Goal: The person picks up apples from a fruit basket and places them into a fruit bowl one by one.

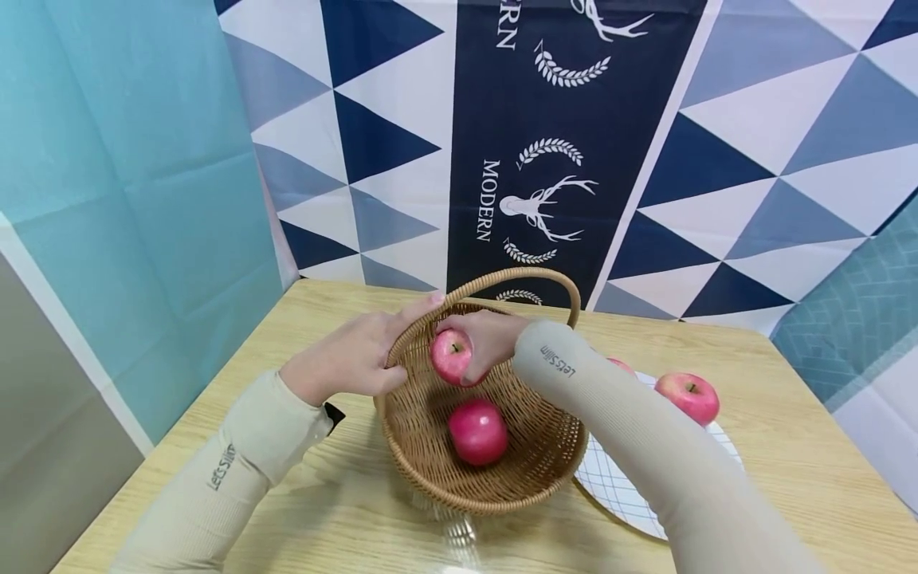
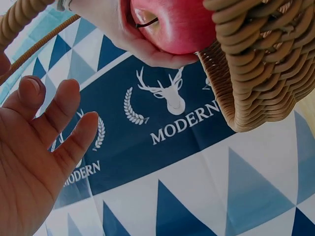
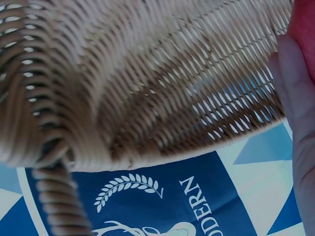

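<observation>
My right hand [image 1: 491, 339] grips a red apple [image 1: 448, 355] inside the wicker basket [image 1: 423, 414], near its far side. In the left wrist view this apple [image 2: 179, 24] shows its stem, with the palm and fingers around it. A second, deeper red apple [image 1: 478, 432] lies on the basket's bottom, just below the held one. My left hand [image 1: 358, 351] is at the basket's left side, against the arched handle [image 1: 527, 273], index finger stretched along it and thumb by the rim. In the left wrist view the fingers [image 2: 66, 101] are spread and loosely bent.
To the right of the basket a white plate [image 1: 726, 442] with a grid pattern lies partly under my right sleeve. It bears an apple [image 1: 687, 397], and another apple [image 1: 621, 367] peeks out behind the sleeve. A patterned cloth [image 1: 402, 159] hangs behind the wooden table [image 1: 796, 462].
</observation>
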A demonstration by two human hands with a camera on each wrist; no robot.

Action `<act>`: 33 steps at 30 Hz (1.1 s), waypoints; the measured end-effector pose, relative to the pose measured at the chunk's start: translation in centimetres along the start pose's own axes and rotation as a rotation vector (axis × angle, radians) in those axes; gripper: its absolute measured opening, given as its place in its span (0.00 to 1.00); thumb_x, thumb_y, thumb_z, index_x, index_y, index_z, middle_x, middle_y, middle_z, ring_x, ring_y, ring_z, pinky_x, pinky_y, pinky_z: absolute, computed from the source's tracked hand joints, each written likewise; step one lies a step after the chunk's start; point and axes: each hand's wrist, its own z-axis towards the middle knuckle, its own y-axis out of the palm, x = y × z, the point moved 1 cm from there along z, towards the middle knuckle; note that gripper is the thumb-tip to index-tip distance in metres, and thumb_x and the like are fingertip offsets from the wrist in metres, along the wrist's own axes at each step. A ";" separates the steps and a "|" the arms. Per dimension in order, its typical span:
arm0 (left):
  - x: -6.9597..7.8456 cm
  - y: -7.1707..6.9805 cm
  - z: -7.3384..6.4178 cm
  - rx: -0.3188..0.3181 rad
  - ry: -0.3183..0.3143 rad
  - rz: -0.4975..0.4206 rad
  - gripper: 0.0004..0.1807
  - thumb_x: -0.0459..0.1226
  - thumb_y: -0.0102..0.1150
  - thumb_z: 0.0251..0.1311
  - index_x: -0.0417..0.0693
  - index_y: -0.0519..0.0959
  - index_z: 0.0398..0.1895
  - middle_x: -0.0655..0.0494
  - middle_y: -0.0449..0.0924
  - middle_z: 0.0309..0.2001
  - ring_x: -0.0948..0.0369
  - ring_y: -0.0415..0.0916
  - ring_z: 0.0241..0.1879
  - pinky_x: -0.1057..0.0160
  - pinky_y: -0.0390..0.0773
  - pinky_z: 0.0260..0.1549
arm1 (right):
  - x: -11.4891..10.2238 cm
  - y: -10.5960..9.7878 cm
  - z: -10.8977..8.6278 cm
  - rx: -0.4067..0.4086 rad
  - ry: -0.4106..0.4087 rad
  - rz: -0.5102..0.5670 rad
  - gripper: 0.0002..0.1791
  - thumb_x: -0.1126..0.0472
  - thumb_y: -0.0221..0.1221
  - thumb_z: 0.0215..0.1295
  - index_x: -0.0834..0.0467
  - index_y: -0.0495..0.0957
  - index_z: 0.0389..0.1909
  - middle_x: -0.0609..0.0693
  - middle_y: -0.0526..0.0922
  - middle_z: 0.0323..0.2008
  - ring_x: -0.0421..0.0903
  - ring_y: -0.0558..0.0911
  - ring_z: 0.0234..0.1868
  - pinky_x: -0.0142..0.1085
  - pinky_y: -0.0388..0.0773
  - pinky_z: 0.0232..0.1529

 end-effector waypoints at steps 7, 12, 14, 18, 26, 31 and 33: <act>0.3 -0.1 0.1 -0.048 -0.057 0.008 0.47 0.32 0.52 0.42 0.45 0.48 0.72 0.64 0.55 0.18 0.69 0.55 0.18 0.64 0.64 0.19 | 0.5 -0.2 -1.2 0.052 -0.022 -0.035 0.44 0.55 0.69 0.35 0.60 0.69 0.61 0.48 0.78 0.45 0.43 0.77 0.45 0.36 0.74 0.47; 0.3 -0.2 0.1 -0.042 -0.047 0.025 0.48 0.32 0.53 0.42 0.48 0.47 0.72 0.63 0.57 0.19 0.67 0.58 0.18 0.63 0.67 0.22 | 1.2 -0.1 -2.2 0.124 -0.049 -0.046 0.44 0.54 0.71 0.36 0.59 0.69 0.61 0.50 0.77 0.48 0.46 0.76 0.49 0.41 0.73 0.50; 0.2 -0.2 -0.1 -0.024 -0.026 0.019 0.50 0.31 0.54 0.42 0.53 0.45 0.72 0.62 0.58 0.18 0.67 0.58 0.18 0.63 0.67 0.21 | 1.6 0.2 -2.6 0.158 -0.060 -0.064 0.44 0.53 0.71 0.36 0.58 0.69 0.60 0.52 0.76 0.49 0.47 0.75 0.50 0.42 0.73 0.51; 0.1 0.0 -0.2 -0.002 0.010 0.007 0.54 0.29 0.55 0.41 0.62 0.41 0.73 0.62 0.57 0.17 0.67 0.58 0.17 0.64 0.66 0.19 | 2.2 0.3 -3.4 0.200 -0.079 -0.110 0.46 0.52 0.71 0.36 0.59 0.68 0.62 0.56 0.74 0.52 0.50 0.74 0.52 0.45 0.72 0.53; 0.3 -0.1 0.1 -0.020 -0.026 0.021 0.47 0.31 0.53 0.42 0.49 0.48 0.70 0.62 0.61 0.18 0.66 0.61 0.18 0.63 0.68 0.20 | 2.8 -0.2 -5.2 0.242 -0.176 -0.167 0.45 0.54 0.72 0.33 0.61 0.69 0.58 0.56 0.74 0.47 0.50 0.75 0.47 0.45 0.75 0.49; 0.4 0.0 -0.1 -0.029 -0.036 0.001 0.48 0.30 0.53 0.42 0.51 0.47 0.71 0.62 0.63 0.19 0.67 0.62 0.18 0.64 0.68 0.19 | 3.2 0.2 -6.7 0.217 -0.128 -0.163 0.46 0.54 0.70 0.32 0.60 0.69 0.60 0.57 0.74 0.49 0.51 0.75 0.46 0.44 0.76 0.46; 0.3 0.1 -0.1 -0.020 -0.023 -0.004 0.48 0.30 0.53 0.42 0.53 0.46 0.71 0.62 0.63 0.19 0.67 0.61 0.18 0.64 0.67 0.19 | 3.2 0.4 -7.3 0.184 -0.065 -0.148 0.47 0.54 0.70 0.31 0.57 0.69 0.61 0.55 0.74 0.50 0.50 0.75 0.46 0.44 0.77 0.44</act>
